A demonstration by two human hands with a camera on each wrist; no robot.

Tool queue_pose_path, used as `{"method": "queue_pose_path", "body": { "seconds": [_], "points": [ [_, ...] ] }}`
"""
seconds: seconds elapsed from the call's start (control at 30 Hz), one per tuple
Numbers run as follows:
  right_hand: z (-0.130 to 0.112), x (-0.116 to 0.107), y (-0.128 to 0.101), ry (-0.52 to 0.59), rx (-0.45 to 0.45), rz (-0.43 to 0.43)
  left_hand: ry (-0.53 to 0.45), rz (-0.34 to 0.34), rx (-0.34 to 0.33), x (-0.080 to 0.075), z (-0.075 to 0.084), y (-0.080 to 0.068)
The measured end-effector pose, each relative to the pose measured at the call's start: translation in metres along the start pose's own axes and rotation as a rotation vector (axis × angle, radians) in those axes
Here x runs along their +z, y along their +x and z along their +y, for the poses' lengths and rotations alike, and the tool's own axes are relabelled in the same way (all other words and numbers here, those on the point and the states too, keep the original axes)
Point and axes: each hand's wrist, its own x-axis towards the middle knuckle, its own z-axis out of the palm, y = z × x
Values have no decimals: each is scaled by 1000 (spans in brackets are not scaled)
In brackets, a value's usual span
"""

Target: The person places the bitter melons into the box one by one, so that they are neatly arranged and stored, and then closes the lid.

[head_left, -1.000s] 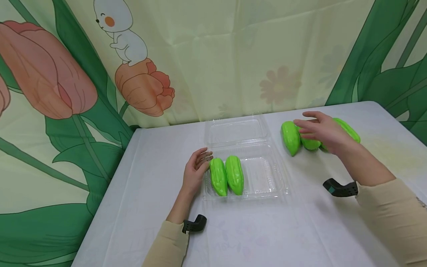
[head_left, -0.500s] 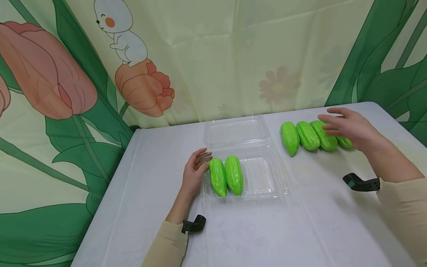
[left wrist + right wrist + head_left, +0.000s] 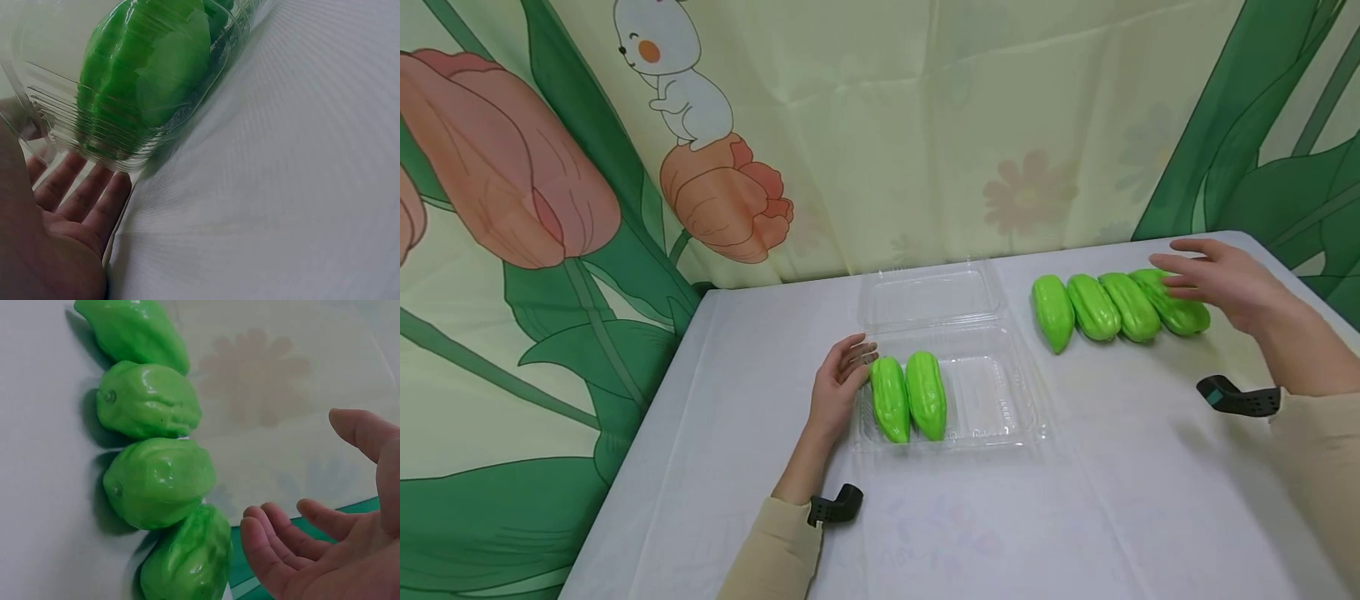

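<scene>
Two glossy green ribbed, oblong fruits, a left one (image 3: 890, 400) and a right one (image 3: 927, 395), lie side by side in the left part of a clear plastic clamshell box (image 3: 985, 392). My left hand (image 3: 837, 385) is at the box's left side, its fingertips against the ridged outer wall (image 3: 94, 122) in the left wrist view. My right hand (image 3: 1232, 283) hovers with spread fingers beside the rightmost of several matching fruits (image 3: 1176, 308), holding nothing. In the right wrist view that hand (image 3: 319, 544) is apart from the row of fruits (image 3: 159, 481).
The box's transparent lid (image 3: 932, 296) lies folded back toward the rear edge of the white-covered table (image 3: 737, 400). A printed curtain (image 3: 880, 150) hangs directly behind. The row of fruits extends left to a pointed one (image 3: 1053, 313), right of the lid.
My right hand has moved right across the row of fruits, uncovering them. The left hand, the box and the fruits have stayed in place.
</scene>
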Motion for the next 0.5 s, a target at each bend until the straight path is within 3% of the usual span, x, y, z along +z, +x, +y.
{"method": "queue_pose_path", "body": {
  "seconds": [0.5],
  "points": [
    [30,-19,7,-6,47,48,-6,-2,6,-2,-1,0]
  ]
}}
